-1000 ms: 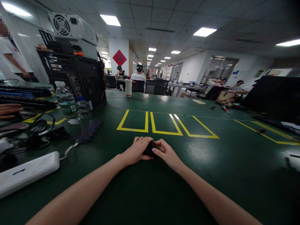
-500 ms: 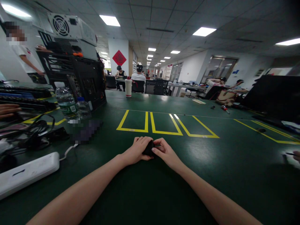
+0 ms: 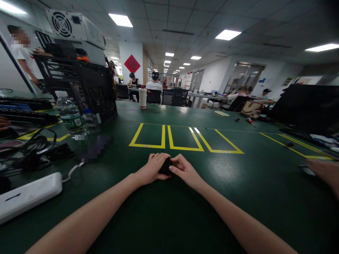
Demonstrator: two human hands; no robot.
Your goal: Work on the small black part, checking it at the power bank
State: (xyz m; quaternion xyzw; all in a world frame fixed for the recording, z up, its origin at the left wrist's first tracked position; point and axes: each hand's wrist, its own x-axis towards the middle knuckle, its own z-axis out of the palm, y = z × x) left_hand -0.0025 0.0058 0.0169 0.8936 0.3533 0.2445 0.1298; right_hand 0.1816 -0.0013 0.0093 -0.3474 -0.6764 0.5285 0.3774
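Observation:
Between my hands, low over the green table (image 3: 169,218), is a small black object (image 3: 165,167); its kind does not show, as fingers cover much of it. My left hand (image 3: 151,168) wraps round it from the left, fingers over the top and thumb underneath. From the other side my right hand (image 3: 185,172) pinches at its right edge with thumb and forefinger. Just beyond the hands, yellow tape outlines (image 3: 185,149) mark the tabletop.
To the left stand a white power strip (image 3: 31,197), tangled black cables (image 3: 39,151), two plastic bottles (image 3: 69,114) and a computer case (image 3: 92,88). A cup (image 3: 142,98) stands far back. Another person's hand (image 3: 321,173) reaches in at right, near a dark monitor (image 3: 304,109).
My hands keep their hold on the black object. The view has shifted slightly, so the scene sits a little further left. At right, the other person's hand has come further in.

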